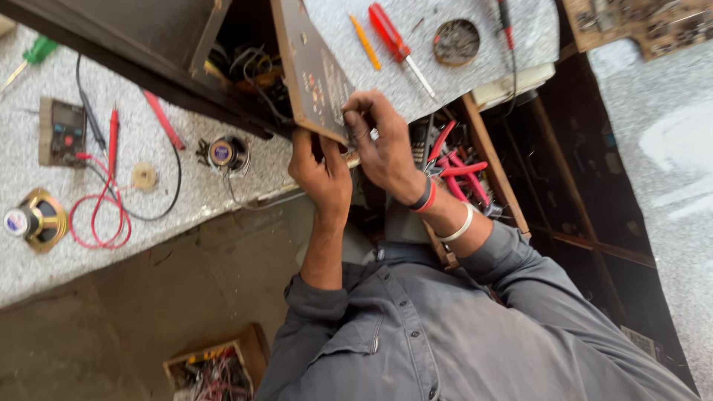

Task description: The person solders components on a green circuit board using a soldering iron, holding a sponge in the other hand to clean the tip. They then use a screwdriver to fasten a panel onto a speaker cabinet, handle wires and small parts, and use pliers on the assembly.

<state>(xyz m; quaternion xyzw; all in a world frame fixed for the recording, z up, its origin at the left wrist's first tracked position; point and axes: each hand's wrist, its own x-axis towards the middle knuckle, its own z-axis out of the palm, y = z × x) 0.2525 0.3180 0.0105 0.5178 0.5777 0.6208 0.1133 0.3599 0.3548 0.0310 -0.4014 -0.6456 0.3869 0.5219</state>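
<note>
The flat brown circuit board (316,70), a thin rigid panel, stands on edge above the lip of the speckled grey stone bench (223,186), tilted up out of the dark cabinet (148,44) with wires trailing behind it. The left hand (321,172) is clamped on its lower edge, thumb on one face and fingers behind. The right hand (380,145) pinches the lower corner beside it, fingertips closed on the board or on a small part there; which one cannot be told.

The board looks light and stiff, but brittle if flexed, and the face with small parts is delicate. The bare edges are the safest places to hold, as both hands do, and the attached wires mean it should not be pulled far.

Nearby lie a red-handled screwdriver (397,44), a small multimeter with red and black leads (63,132), and a round loudspeaker (37,220).
</note>
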